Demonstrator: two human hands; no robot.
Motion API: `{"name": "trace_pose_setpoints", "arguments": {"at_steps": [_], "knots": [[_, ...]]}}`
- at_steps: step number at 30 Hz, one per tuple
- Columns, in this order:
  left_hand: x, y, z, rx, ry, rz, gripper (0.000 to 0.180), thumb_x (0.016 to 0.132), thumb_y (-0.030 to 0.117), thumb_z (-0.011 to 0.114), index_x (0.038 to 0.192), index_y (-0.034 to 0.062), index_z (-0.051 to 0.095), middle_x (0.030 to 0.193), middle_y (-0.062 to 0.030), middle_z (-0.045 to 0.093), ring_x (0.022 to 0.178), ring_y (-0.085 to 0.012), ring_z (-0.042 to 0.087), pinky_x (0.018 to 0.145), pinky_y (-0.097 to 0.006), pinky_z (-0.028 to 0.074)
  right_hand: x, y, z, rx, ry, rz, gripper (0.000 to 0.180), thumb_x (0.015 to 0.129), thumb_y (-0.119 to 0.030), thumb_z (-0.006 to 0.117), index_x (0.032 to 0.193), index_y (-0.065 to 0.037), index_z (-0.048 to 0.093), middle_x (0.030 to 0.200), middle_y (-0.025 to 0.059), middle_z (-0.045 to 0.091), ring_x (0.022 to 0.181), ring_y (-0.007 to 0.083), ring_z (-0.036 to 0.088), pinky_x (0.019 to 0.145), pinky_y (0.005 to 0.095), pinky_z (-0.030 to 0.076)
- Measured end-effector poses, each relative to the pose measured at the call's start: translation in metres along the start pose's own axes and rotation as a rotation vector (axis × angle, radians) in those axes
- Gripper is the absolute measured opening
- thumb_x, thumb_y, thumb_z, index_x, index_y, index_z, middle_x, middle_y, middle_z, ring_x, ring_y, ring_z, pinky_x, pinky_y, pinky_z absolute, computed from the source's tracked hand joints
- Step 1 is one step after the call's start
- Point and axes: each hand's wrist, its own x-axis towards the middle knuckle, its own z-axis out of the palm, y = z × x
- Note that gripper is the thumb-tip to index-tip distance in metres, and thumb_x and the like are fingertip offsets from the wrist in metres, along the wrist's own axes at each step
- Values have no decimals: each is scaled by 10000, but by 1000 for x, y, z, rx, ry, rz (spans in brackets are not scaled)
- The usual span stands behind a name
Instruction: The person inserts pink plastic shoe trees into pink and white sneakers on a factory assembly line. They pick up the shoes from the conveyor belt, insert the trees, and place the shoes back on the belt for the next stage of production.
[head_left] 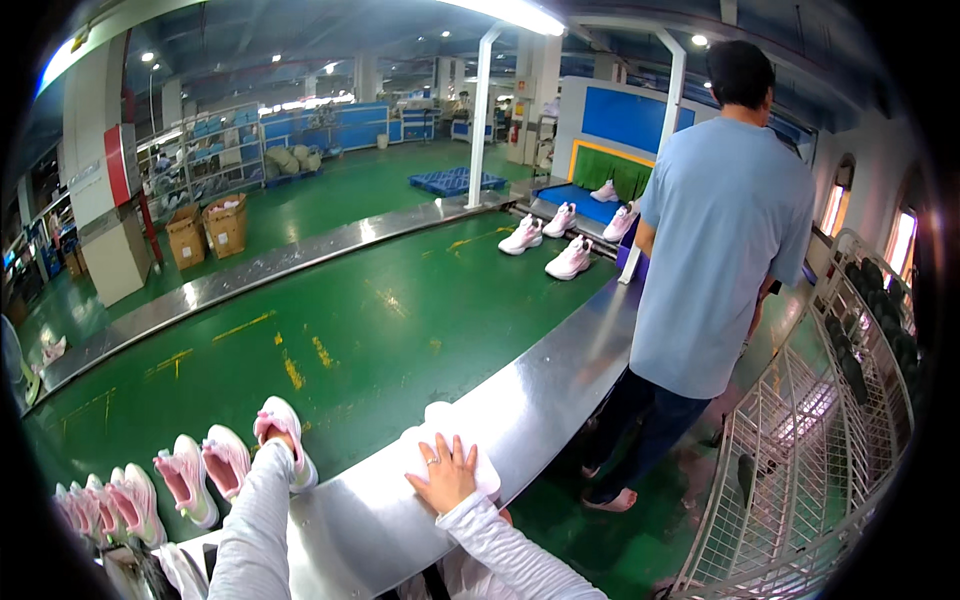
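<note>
My left hand (281, 432) reaches into the opening of a pink and white sneaker (305, 466) on the green belt, at the near end of a row. Its fingers are hidden inside the shoe. My right hand (443, 475) lies open, fingers spread, on flat white rounded pieces (486, 472) on the metal ledge (350, 530); a ring shows on one finger. Whether these pieces are insoles I cannot tell. Left of my left hand stand more pink and white sneakers (226, 462), toes pointing away, in a line along the green belt (250, 340).
Ahead on the right, a person in a light blue shirt (715, 250) stands with their back to me. Several sneakers (568, 258) sit at the belt's far end by a machine (620, 120). A wire rack (790, 440) stands at right. Cardboard boxes (225, 225) stand beyond the belt.
</note>
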Motion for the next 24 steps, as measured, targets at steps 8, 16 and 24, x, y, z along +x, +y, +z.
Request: {"name": "trace_pose_setpoints", "arguments": {"at_steps": [8,16,24], "knots": [[-11,0,7,144,-150,185,143,626,152,620,763,131,658,873,-88,622,831,-251,577,724,-324,457,8,10,-8,11,-27,19,572,722,-469,554,1166,-116,481,1254,139,382,1180,375,299,952,578,182],[-19,-22,33,308,-348,597,155,610,153,634,761,160,669,903,-63,625,860,-229,572,738,-303,453,5,18,-1,14,-32,39,565,715,-458,555,1159,-116,492,1261,135,378,1192,378,281,962,584,149],[4,-50,52,336,-299,757,146,668,187,589,794,156,654,902,-67,618,816,-205,573,686,-281,459,13,8,-4,-9,-77,37,562,726,-458,548,1174,-128,471,1267,131,373,1191,371,288,962,563,177]]}}
